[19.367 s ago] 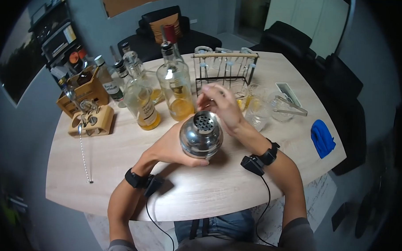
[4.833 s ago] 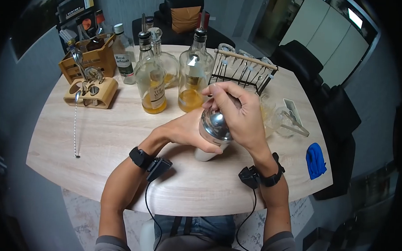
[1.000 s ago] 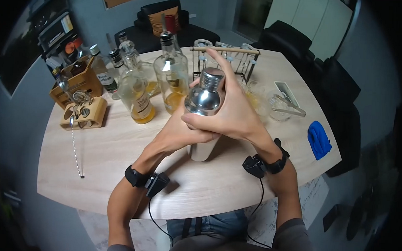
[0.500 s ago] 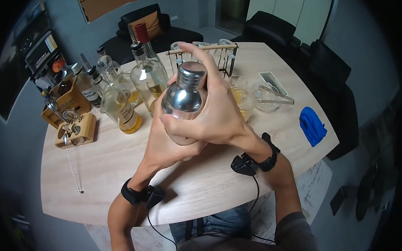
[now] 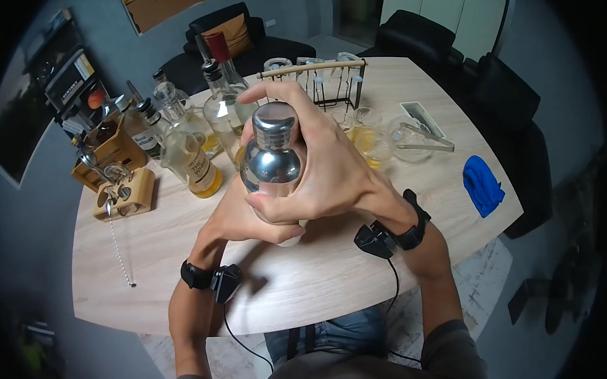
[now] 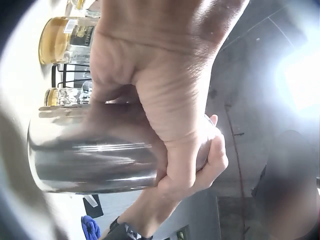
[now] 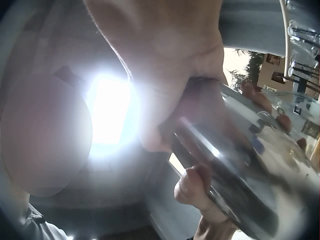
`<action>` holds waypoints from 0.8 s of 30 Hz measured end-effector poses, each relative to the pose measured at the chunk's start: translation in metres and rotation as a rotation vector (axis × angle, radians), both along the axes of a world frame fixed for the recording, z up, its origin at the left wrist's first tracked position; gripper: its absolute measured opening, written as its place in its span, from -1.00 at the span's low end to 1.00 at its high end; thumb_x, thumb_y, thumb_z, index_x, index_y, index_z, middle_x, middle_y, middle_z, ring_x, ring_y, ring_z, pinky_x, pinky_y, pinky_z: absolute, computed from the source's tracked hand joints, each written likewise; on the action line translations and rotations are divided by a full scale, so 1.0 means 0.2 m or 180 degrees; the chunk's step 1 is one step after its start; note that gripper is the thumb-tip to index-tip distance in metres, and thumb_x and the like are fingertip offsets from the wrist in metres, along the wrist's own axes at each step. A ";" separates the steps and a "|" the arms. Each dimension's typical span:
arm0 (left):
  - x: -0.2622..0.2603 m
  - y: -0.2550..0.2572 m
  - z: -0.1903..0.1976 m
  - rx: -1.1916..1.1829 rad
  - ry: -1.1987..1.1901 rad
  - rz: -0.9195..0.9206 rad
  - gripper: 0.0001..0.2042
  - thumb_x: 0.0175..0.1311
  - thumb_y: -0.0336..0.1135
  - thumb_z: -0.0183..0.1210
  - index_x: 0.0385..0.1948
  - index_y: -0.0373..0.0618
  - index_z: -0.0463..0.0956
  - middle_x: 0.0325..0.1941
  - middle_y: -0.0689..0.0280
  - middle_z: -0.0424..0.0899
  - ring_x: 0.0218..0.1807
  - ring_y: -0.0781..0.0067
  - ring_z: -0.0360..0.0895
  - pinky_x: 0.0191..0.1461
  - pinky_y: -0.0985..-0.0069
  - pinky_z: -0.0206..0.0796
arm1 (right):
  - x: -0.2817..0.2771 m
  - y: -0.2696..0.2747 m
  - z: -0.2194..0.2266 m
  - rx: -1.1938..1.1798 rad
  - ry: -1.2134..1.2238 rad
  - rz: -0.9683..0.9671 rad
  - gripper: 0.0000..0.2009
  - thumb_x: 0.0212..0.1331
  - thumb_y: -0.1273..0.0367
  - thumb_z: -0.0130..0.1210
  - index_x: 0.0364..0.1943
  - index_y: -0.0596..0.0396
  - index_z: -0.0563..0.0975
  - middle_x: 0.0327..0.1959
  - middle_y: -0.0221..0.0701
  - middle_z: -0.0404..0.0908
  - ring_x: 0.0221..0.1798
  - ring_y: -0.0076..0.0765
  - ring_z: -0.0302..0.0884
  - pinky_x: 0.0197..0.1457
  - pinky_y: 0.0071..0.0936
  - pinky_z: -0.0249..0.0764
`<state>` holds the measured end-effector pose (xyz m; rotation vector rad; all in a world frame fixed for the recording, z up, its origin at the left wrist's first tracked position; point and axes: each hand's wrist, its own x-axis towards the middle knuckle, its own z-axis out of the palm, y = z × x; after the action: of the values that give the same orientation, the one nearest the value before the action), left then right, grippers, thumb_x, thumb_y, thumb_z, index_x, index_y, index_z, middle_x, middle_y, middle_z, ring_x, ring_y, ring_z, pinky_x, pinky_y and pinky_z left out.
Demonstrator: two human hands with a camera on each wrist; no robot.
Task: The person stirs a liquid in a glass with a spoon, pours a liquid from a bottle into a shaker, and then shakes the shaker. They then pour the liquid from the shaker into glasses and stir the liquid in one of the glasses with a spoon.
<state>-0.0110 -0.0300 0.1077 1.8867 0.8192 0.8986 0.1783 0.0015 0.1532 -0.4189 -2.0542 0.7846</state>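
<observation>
A polished steel cocktail shaker, its domed cap on, is held upright in both hands in front of the body. My left hand grips the shaker's body from the left, its thumb across the near side. Around the shoulder and neck curls my right hand, thumb in front and index finger raised beside the cap. The left wrist view shows the smooth steel body below the left hand. Most of the lower body is hidden by the left hand in the head view.
Liquor bottles and a wooden crate stand at the left, near a bar-tool holder and a twisted bar spoon. Behind is a glass rack. Glasses, tongs and a blue cloth lie right.
The strainer holes seen earliest are now under the cap. My right hand has gone from over the top to gripping the shoulder. Over the last second both hands raised the shaker.
</observation>
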 end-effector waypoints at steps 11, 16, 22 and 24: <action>0.02 0.02 0.00 -0.0484 -0.0020 0.0221 -0.17 -0.19 -0.25 0.52 0.23 -0.25 0.32 0.14 0.20 0.54 0.13 0.32 0.53 0.28 0.37 0.35 | -0.03 0.04 -0.04 -0.0072 0.0384 0.0005 -0.09 -0.24 0.39 0.40 0.36 0.08 0.22 -0.10 -0.29 0.60 -0.04 -0.36 0.62 0.12 -0.44 0.55; 0.10 0.05 -0.12 0.0255 -0.0564 0.0558 -0.08 -0.16 -0.28 0.52 0.30 -0.28 0.16 0.19 0.11 0.48 0.18 0.32 0.51 0.26 0.40 0.39 | -0.02 0.01 0.00 0.0097 0.0499 -0.0688 -0.06 -0.24 0.36 0.42 0.39 0.10 0.23 -0.10 -0.29 0.60 -0.04 -0.39 0.61 0.11 -0.46 0.55; 0.18 0.01 -0.13 0.0443 -0.1035 0.0690 -0.12 -0.15 -0.20 0.57 0.21 -0.31 0.22 0.10 0.04 0.55 0.14 0.28 0.57 0.24 0.36 0.43 | -0.03 0.00 -0.02 0.0299 0.0519 -0.0713 0.09 -0.21 0.33 0.48 0.51 0.15 0.07 -0.05 -0.24 0.60 0.06 -0.29 0.62 0.18 -0.38 0.59; 0.20 0.00 -0.15 0.0550 -0.0968 0.0926 -0.11 -0.16 -0.21 0.56 0.23 -0.34 0.20 0.08 0.05 0.57 0.13 0.26 0.58 0.21 0.36 0.44 | -0.05 0.00 -0.02 0.0016 0.0841 -0.0741 0.17 -0.23 0.28 0.55 0.54 0.12 0.01 0.01 -0.17 0.61 0.13 -0.23 0.61 0.21 -0.30 0.60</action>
<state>0.0282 -0.0291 0.0777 1.7395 0.8613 1.4375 0.1692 0.0018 0.1496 -0.5124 -1.7258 0.6559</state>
